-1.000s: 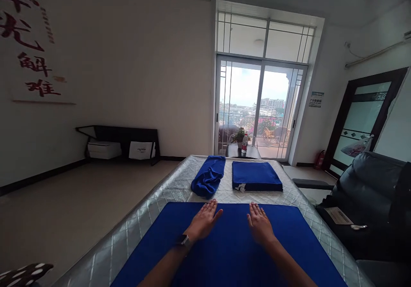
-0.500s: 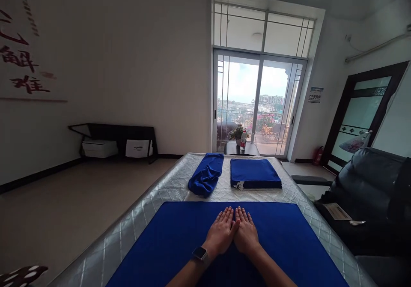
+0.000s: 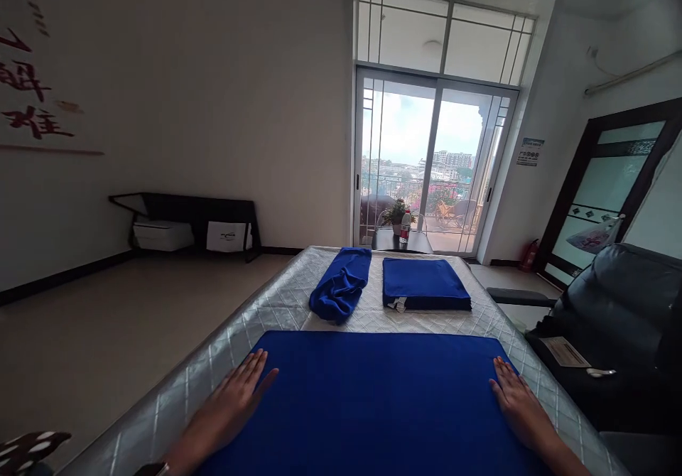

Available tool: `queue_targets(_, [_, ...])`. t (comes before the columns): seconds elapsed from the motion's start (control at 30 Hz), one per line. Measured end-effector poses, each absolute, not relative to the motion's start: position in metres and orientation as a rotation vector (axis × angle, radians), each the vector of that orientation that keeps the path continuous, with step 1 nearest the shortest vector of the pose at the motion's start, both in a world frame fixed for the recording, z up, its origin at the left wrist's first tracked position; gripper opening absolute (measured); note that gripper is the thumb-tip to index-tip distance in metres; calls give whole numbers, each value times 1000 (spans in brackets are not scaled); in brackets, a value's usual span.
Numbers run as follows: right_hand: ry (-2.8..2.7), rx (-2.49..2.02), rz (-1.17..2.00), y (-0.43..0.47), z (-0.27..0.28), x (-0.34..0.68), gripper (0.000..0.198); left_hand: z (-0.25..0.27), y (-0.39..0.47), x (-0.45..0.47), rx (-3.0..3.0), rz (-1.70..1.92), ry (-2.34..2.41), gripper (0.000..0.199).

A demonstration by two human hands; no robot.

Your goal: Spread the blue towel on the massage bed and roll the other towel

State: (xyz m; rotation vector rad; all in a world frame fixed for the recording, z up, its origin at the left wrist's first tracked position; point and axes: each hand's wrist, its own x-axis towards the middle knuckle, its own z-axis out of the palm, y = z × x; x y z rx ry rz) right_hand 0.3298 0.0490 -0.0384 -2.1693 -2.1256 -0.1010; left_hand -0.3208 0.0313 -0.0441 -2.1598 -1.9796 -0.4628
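A large blue cloth lies spread flat on the silvery quilted table cover. My left hand rests on its left edge, fingers stretched out and thumb apart. On the right edge of the cloth lies my right hand, also flat with its fingers extended. Neither hand grips anything. Beyond the cloth, a crumpled blue cloth lies on the left, its far part smoother. To the right of that sits a neat stack of folded blue cloths with white tags at its near corner.
A black armchair stands close on the right, with a card on it. Behind the table are a small black table, a bottle and a potted plant. A black rack stands by the left wall.
My hands have moved apart from the middle of the spread cloth, the left to its left edge and the right to its right edge. The view has shifted slightly.
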Motion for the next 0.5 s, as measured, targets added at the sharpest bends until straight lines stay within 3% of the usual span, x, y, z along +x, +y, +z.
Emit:
queue_targets(0.2, [-2126, -2053, -113, 46, -51, 359, 74, -45, 14, -351, -2220, -468, -1942, 69])
queue_targets(0.5, [-2081, -2040, -201, 43, -44, 351, 67, -44, 19, -361, -2241, -405, -1714, 62])
